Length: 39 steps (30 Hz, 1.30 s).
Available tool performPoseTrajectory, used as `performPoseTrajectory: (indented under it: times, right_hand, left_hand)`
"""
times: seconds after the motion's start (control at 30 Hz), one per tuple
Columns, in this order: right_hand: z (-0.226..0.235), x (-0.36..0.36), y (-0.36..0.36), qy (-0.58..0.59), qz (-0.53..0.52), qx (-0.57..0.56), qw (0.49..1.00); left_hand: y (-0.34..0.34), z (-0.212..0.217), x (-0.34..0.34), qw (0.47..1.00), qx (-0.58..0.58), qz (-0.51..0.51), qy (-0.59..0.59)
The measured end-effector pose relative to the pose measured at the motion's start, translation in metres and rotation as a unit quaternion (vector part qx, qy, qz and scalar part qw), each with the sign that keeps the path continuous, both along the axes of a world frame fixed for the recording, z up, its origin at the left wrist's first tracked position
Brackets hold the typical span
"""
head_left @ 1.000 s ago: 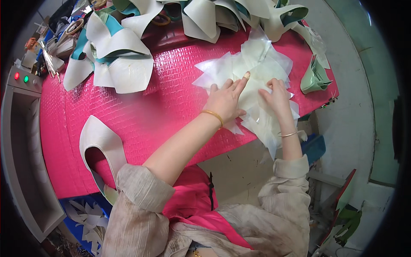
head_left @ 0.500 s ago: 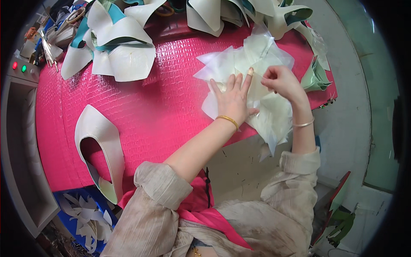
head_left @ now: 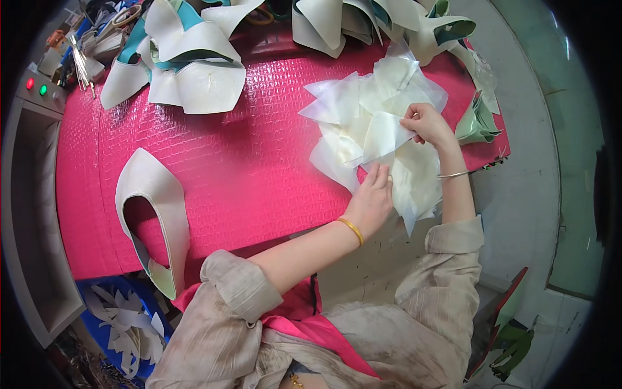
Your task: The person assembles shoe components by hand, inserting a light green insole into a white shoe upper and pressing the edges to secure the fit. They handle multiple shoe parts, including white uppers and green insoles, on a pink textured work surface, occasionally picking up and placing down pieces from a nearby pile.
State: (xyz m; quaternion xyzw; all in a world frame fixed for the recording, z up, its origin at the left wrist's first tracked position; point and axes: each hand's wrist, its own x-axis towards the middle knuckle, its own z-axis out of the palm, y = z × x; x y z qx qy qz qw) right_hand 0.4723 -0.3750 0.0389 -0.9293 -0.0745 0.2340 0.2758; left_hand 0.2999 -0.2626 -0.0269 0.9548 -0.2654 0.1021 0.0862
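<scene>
A loose pile of thin, whitish translucent cut pieces (head_left: 353, 117) lies at the right side of the pink table. My right hand (head_left: 427, 124) pinches the edge of one pale sheet piece (head_left: 382, 135) between thumb and fingers, over the pile. Below it, my left hand (head_left: 372, 202) has its fingers stretched out close together, their tips at the near edge of the pile; its thumb is hardly visible. A white shoe upper (head_left: 167, 206) with a large opening rests at the table's left front edge, away from both hands.
Stacks of white shoe uppers with teal lining (head_left: 201, 81) line the far side. Folded pale green pieces (head_left: 479, 122) sit at the right edge of the pink table (head_left: 259, 162). A blue bin (head_left: 97, 330) of white scraps stands at lower left, below a grey box with buttons (head_left: 43, 91).
My left hand has drawn back toward me from the middle of the pile to its near edge. My right hand has taken hold of a sheet piece.
</scene>
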Motion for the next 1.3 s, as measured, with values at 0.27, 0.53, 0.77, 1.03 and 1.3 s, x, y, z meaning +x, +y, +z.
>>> performPoseTrajectory:
  times: [0.27,0.53,0.77,1.03,1.3]
  right_hand:
    - [0.027,-0.015,0.038,0.001,-0.031,0.052,0.998]
    - [0.059,-0.021,0.07,-0.049,0.016,0.19,0.98]
    - [0.212,-0.074,0.176,-0.214,0.126,0.286,0.926]
    - [0.047,-0.088,0.201,0.247,0.166,0.58,0.758]
    - [-0.055,-0.244,0.337,0.423,0.014,0.518,0.743]
  left_hand:
    - [-0.008,-0.005,-0.005,0.997,0.077,0.013,-0.023]
    - [-0.018,0.008,-0.008,0.995,0.087,0.018,0.039]
    - [0.009,0.032,-0.019,0.928,-0.325,0.092,0.159]
    - [0.364,0.166,-0.136,0.825,-0.47,0.228,0.214]
    - [0.397,0.007,-0.213,0.899,-0.151,0.405,0.071]
